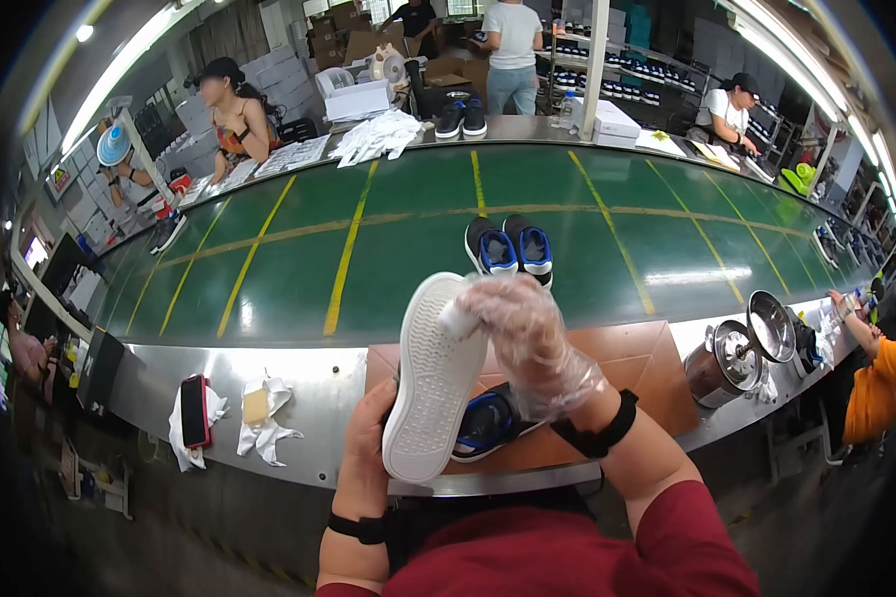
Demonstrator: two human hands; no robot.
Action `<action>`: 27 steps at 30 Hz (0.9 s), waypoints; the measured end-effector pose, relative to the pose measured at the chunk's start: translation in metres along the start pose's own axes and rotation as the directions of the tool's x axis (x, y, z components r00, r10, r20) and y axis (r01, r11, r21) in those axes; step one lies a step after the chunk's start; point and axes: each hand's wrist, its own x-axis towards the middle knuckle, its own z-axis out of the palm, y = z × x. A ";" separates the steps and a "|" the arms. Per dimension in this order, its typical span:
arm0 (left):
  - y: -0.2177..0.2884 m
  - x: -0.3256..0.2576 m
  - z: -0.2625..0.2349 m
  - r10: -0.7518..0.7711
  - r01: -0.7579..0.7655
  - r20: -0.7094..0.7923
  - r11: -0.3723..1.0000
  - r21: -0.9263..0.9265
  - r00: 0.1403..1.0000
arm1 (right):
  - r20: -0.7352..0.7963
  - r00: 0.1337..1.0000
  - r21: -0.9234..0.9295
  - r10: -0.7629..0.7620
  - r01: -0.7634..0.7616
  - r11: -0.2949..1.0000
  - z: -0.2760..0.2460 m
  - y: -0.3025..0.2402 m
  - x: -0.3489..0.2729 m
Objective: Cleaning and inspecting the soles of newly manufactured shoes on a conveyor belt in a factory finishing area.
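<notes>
My left hand (367, 426) grips a shoe (430, 413) from its left side, fingers mostly hidden behind it. The shoe is tilted up with its white textured sole facing me. My right hand (533, 343), in a clear plastic glove, pinches a small white wad (457, 321) against the sole's upper right part; whether it is cloth or sponge I cannot tell. Beneath my hands another dark shoe (486, 416) with a blue lining lies on a brown board (627, 373). Beyond them a pair of dark shoes (509, 249) with blue linings stands on the green conveyor belt (408, 224).
On the metal ledge at left lie a red-edged phone (195, 410) on white cloth and a yellowish sponge (256, 406) on another cloth. A steel pot (719, 370) with a raised round lid (770, 326) stands at right. Co-workers sit across the belt and at far right.
</notes>
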 end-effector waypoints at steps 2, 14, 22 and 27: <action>-0.003 0.001 -0.009 0.023 -0.023 -0.005 0.995 0.093 1.000 | -0.027 0.998 0.000 0.052 -0.052 0.999 0.003 0.022 0.010; 0.003 0.008 -0.004 0.090 -0.069 -0.080 0.969 0.238 0.993 | 0.115 0.991 0.120 0.068 -0.082 0.989 0.023 -0.010 0.015; 0.012 0.030 -0.014 0.033 -0.016 -0.196 0.996 0.086 0.980 | 0.512 0.855 0.282 -0.083 -0.076 0.956 0.044 -0.081 -0.030; 0.022 0.027 -0.023 0.084 -0.089 -0.131 0.995 -0.037 0.988 | 0.693 0.651 0.324 -0.309 0.102 0.941 0.022 -0.092 -0.048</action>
